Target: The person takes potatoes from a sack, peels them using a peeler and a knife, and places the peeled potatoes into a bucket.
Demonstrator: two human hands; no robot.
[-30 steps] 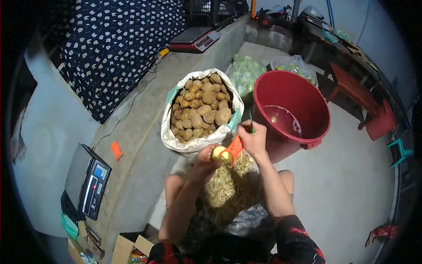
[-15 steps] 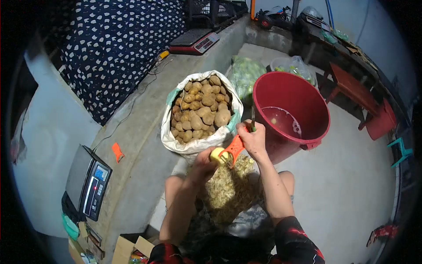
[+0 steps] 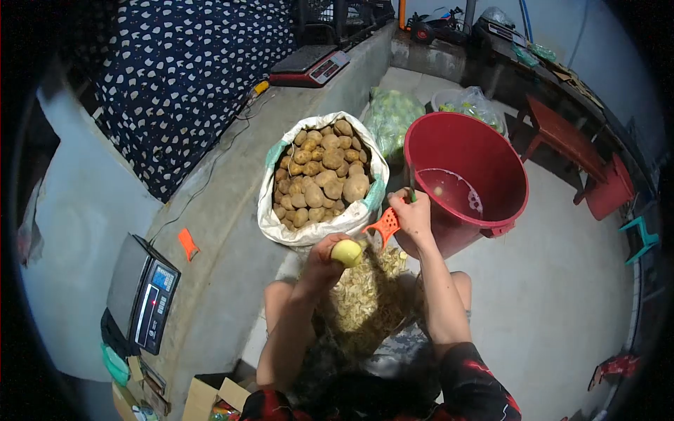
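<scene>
A pale yellow peeled potato (image 3: 347,253) sits in the closed fingers of my left hand (image 3: 322,262). My right hand (image 3: 412,214) grips an orange peeler (image 3: 384,227), its head just right of the potato and apart from it. A knife (image 3: 412,184) with a dark upright blade and a bit of green also sticks up from that hand. Below both hands lies a heap of peelings (image 3: 361,302) between the knees. Beyond them stands an open white sack (image 3: 270,210) full of unpeeled potatoes (image 3: 323,172).
Right of the sack is a big red tub (image 3: 460,242) with foamy liquid and a pale piece inside. Bagged green produce (image 3: 394,123) stands behind. On the left ledge are a scale (image 3: 154,302) and another orange peeler (image 3: 187,243); a red stool (image 3: 562,133) stands right.
My right hand has drawn the peeler off the potato, up and to the right. My left hand has turned the potato, showing a smooth peeled side.
</scene>
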